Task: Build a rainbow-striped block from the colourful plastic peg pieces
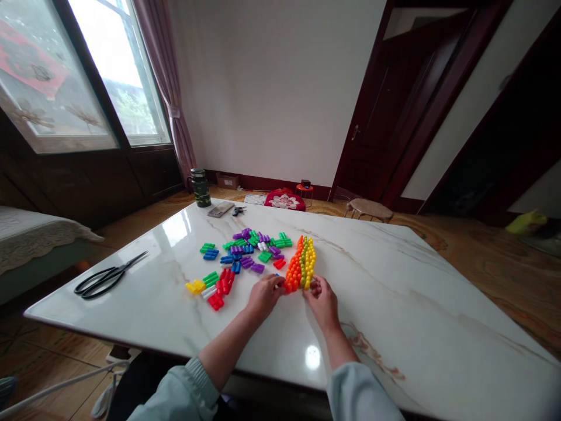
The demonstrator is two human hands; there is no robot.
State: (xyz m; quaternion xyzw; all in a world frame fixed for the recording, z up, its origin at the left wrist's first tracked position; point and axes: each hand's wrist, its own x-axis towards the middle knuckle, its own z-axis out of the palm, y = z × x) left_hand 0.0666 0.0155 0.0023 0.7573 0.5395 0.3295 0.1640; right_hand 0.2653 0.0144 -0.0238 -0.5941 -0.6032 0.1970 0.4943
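Plainly, a marbled white table [394, 298] is strewn, left of centre, with coloured pieces [265, 256]. Black scissors [114, 272] are laid near its left corner. At centre, a beaded panel [295, 270] is pinched at its near end, its orange-red side by the left hand [264, 295], its yellow side by the right hand [324, 301].

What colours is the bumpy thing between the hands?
The bumpy thing: reddish orange, green and yellow stripes; head view.

Shows as a beaded block [302, 266] of glossy, rounded bumps, banded orange-red on the left, olive green mid-way, yellow on the right. Extends lengthwise away over the surface [394, 280], held at the near end from both sides.
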